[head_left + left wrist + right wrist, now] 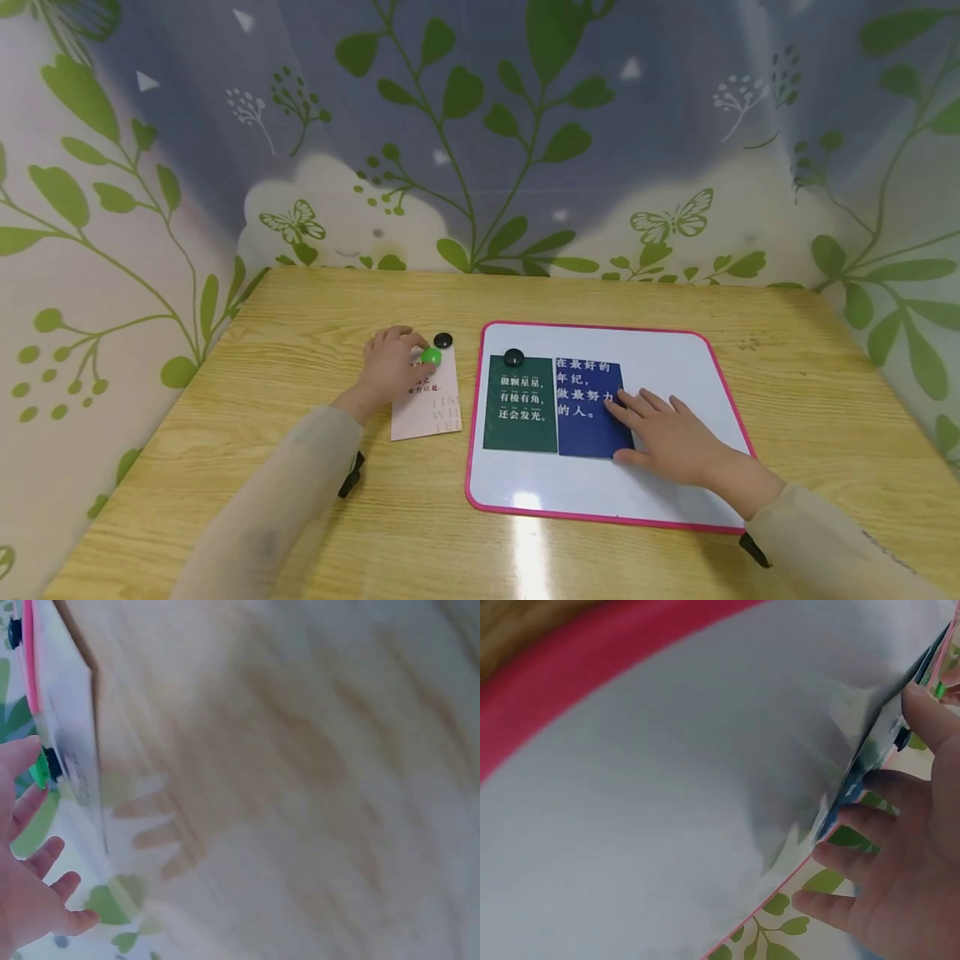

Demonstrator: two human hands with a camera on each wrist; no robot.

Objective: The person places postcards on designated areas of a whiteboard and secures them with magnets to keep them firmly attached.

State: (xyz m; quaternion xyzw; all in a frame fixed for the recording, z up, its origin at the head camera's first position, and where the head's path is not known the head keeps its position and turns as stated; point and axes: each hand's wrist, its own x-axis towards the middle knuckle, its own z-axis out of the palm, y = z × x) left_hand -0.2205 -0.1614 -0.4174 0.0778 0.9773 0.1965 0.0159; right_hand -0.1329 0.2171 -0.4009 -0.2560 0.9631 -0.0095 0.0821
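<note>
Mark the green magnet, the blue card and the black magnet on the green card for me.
green magnet [431,356], head view, its top.
blue card [588,412], head view, lower middle of its face.
black magnet on the green card [513,357], head view, its centre.

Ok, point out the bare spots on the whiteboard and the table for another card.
Free: the pink-framed whiteboard's upper right, beyond the blue card, and its bottom strip; the wooden table right of it. Crowded: around the left hand, green magnet and pale pink card.
</note>
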